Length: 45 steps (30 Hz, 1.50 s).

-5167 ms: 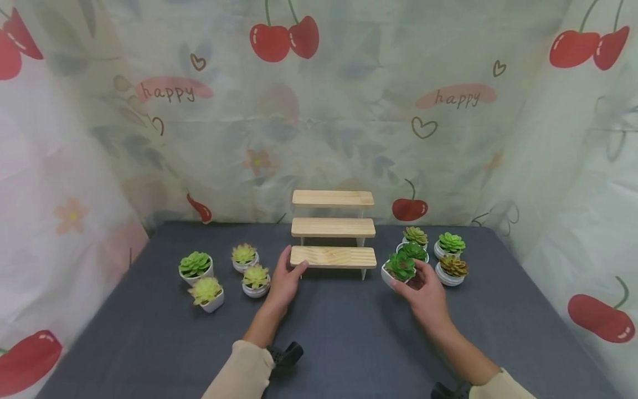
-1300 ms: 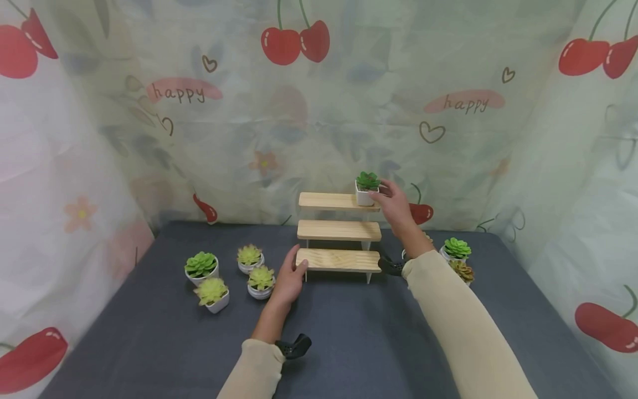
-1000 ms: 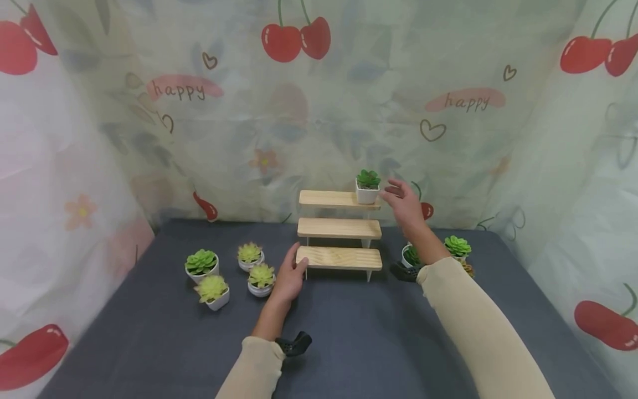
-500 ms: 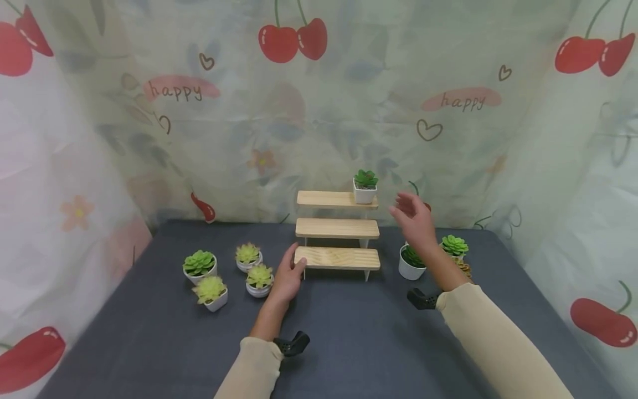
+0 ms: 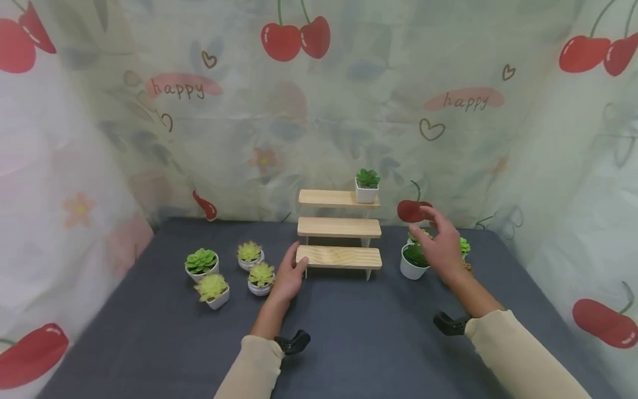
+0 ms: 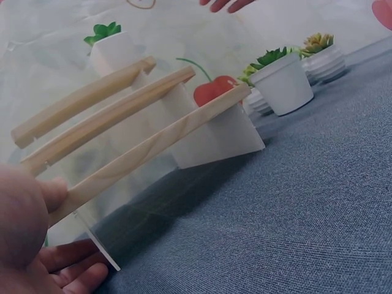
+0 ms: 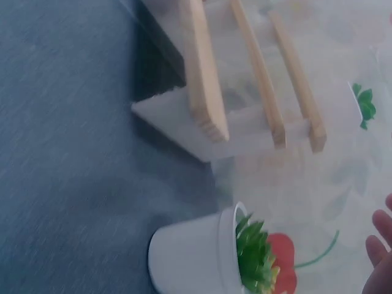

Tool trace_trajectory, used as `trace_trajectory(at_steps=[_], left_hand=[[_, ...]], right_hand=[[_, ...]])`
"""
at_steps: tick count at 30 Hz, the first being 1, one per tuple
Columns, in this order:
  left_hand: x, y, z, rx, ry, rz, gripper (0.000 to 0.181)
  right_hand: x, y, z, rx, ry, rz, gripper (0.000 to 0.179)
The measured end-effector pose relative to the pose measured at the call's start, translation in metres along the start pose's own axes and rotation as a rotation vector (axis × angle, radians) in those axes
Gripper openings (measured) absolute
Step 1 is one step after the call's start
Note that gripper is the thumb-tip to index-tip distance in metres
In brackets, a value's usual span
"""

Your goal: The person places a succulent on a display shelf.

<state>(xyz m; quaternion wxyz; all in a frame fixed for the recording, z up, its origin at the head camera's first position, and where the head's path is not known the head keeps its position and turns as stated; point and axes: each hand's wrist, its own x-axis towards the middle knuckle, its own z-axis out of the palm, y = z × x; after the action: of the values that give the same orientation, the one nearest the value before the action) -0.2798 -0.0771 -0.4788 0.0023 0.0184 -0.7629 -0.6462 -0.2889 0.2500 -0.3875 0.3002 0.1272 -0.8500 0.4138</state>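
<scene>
A three-step display stand [image 5: 339, 228] with pale wooden boards and clear side panels stands mid-table. My left hand [image 5: 289, 275] grips the left end of its lowest board. In the left wrist view the thumb [image 6: 54, 193] lies on the board, and the fingers [image 6: 76, 269] reach behind the side panel. On the top board's right end sits a green succulent in a square white pot [image 5: 366, 194]. My right hand [image 5: 441, 244] holds nothing, its fingers apart and slightly bent, over the right-hand plants. Nearest to it is a dark green succulent in a round white pot [image 5: 413, 269].
Left of the stand are several potted succulents, among them a bright green one [image 5: 201, 261] and a yellow-green one in a square pot [image 5: 217, 301]. More stand at right, partly behind my right hand, including a brown-yellow one [image 6: 319, 43]. A patterned curtain [image 5: 319, 144] hangs behind the dark table [image 5: 344, 343].
My right hand carried the square-potted succulent from the right group onto the top board and let go. It has since moved back right and down. The left hand stays on the stand.
</scene>
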Motion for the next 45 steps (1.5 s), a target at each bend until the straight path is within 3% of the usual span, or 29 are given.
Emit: trace_trajectory(at_steps=[8, 14, 18, 24, 36, 41, 45], left_hand=[[-0.001, 0.003, 0.002, -0.008, 0.001, -0.001, 0.054], [0.0, 0.001, 0.0, 0.002, 0.008, 0.003, 0.054], [0.0, 0.0, -0.001, 0.006, 0.01, 0.004, 0.055], [0.0, -0.001, -0.001, 0.009, 0.007, 0.007, 0.055], [0.0, -0.002, -0.002, 0.011, 0.007, 0.019, 0.055], [0.001, -0.002, -0.002, 0.016, 0.014, 0.016, 0.055], [0.001, -0.003, -0.001, 0.028, 0.021, 0.012, 0.055]], right_hand=[[-0.021, 0.012, -0.022, -0.124, 0.069, 0.024, 0.053], [-0.038, 0.029, -0.031, -0.132, 0.13, 0.044, 0.06], [-0.049, 0.037, -0.036, -0.126, 0.146, 0.117, 0.069], [-0.063, 0.044, -0.043, -0.114, 0.117, 0.276, 0.083], [-0.086, 0.065, -0.048, 0.072, 0.022, 0.61, 0.094], [-0.089, 0.072, -0.045, 0.092, -0.053, 0.683, 0.1], [-0.093, 0.079, -0.041, 0.058, -0.109, 0.681, 0.104]])
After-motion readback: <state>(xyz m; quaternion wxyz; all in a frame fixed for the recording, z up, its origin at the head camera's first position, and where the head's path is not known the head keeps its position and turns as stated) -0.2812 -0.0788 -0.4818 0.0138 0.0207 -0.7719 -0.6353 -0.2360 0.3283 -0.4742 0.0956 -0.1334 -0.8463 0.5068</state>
